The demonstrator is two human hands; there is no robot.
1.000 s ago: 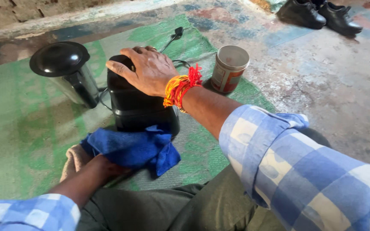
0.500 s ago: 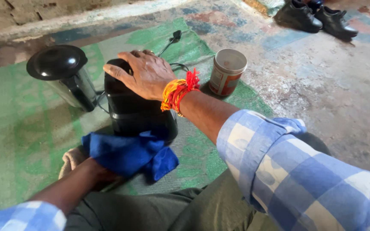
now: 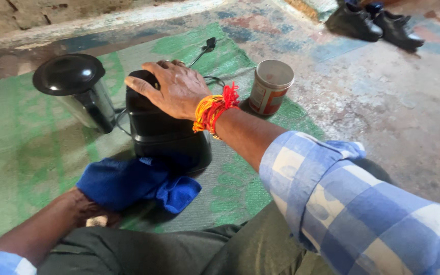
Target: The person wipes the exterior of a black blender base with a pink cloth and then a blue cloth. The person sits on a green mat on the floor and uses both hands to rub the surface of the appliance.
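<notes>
A black appliance base (image 3: 166, 137) stands on a green woven mat (image 3: 26, 153) in front of me. My right hand (image 3: 171, 89) lies flat on its top, holding it steady; orange and red threads circle that wrist. My left hand (image 3: 90, 209) grips a blue cloth (image 3: 128, 183) bunched against the lower front left of the base; the cloth hides most of the hand. A steel jar with a black lid (image 3: 77, 91) stands just left of the base.
A round tin with a white lid (image 3: 270, 86) stands to the right at the mat's edge. A black cord and plug (image 3: 207, 46) lie behind the base. Two black shoes (image 3: 375, 23) sit on the bare floor at the far right.
My left hand has drawn the blue cloth down and to the left along the base's front. My right hand stays on top of the base.
</notes>
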